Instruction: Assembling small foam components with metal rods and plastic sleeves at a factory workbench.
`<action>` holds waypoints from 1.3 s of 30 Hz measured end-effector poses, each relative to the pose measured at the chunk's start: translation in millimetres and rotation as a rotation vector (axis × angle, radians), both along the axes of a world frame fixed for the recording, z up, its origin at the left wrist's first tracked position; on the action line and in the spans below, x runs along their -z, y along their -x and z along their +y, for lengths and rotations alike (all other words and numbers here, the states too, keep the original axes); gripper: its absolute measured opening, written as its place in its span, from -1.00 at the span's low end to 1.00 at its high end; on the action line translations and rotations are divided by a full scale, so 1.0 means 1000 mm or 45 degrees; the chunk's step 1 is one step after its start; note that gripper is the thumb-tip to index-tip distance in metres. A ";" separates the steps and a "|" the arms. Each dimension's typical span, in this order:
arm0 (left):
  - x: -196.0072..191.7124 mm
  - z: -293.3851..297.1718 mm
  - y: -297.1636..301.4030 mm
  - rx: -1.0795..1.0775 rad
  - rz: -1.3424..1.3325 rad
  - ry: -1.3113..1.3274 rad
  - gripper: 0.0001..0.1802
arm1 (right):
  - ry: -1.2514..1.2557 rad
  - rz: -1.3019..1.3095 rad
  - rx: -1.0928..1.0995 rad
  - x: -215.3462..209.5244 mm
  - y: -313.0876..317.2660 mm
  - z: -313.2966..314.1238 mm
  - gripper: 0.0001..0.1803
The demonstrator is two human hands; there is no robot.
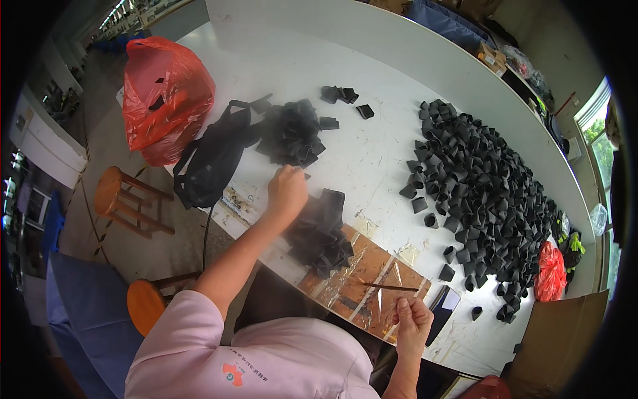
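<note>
My left hand (288,193) is curled closed over the white table, between two heaps of black pieces. A small dark edge shows by its fingers, but what they grip is mostly hidden. Beyond it lies a fanned heap of flat black pieces (292,133); on the near side is a second heap (322,233), partly over a brown taped board (352,279). My right hand (412,320) hovers at the board's right end, thumb and fingers pinched; anything between them is too small to make out. Just beyond those fingertips is a thin brown stick (391,287).
A large mound of folded black pieces (485,193) spreads over the right side. A black bag (216,159) and a red plastic bag (166,100) sit at the left edge. Wooden stools (126,199) stand left on the floor. A dark flat case (442,312) lies beside the board.
</note>
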State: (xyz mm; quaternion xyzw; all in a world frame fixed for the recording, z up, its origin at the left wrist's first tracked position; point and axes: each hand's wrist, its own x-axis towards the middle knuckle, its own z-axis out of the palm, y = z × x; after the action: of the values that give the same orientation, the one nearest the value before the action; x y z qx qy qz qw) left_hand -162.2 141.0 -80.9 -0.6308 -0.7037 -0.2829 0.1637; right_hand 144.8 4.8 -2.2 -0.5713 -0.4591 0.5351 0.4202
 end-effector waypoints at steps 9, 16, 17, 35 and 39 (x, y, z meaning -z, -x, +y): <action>-0.093 -0.128 -0.088 0.784 -2.457 0.887 -0.97 | -0.361 0.051 -0.039 -0.021 0.046 -0.009 -0.74; -0.098 -0.147 -0.129 0.898 -2.770 0.891 -0.86 | 0.261 1.102 -0.088 -0.019 0.025 -0.011 -0.88; -0.099 -0.145 -0.130 0.903 -2.770 0.898 -0.86 | 0.282 1.139 -0.038 -0.021 0.024 -0.011 -0.90; -0.086 -0.142 -0.143 0.747 -1.872 0.728 -0.95 | -0.762 -0.522 0.050 -0.018 0.025 -0.015 -0.79; -0.089 -0.143 -0.153 0.815 -1.489 0.432 -0.95 | -0.837 -0.530 0.024 -0.011 0.029 -0.012 -0.80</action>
State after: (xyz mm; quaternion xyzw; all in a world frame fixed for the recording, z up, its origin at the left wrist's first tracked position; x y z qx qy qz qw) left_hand -9.2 -1.7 8.6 -0.5683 -0.4900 -0.4971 -0.4355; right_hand 115.5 -7.4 8.5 -0.5068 -0.6762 0.2283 0.4835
